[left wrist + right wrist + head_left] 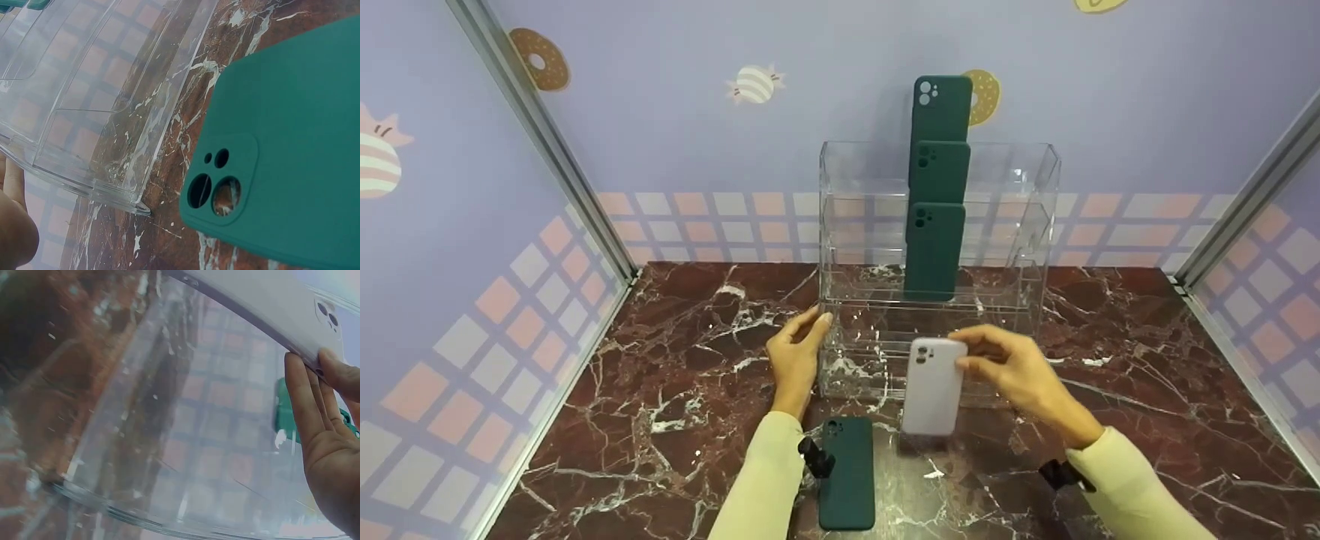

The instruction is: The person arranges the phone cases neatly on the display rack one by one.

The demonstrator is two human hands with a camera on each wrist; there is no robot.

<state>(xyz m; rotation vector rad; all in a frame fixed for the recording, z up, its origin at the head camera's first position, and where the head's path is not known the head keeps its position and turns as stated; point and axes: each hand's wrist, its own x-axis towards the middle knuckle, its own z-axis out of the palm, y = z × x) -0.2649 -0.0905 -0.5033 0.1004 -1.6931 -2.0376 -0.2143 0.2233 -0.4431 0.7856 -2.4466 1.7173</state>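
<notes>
My right hand (1020, 379) pinches a white phone case (934, 390) by its upper right edge, between thumb and fingers. The case hangs upright in front of a clear tiered display rack (862, 300), camera cutouts toward me. In the right wrist view, thumb and fingertips meet on the edge of the same white case (253, 298). My left hand (796, 356) touches the rack's left side from outside; the left wrist view shows only part of that hand (14, 214). A dark green phone case (851, 487) lies by my left forearm, cutouts facing up.
Three green phone cases stand one above another in the rack's tiers: a top one (949, 112), a middle one (945, 169) and a lower one (934, 251). Under everything is a dark red marbled tabletop (682, 397). Patterned panels (697, 135) enclose its back and sides.
</notes>
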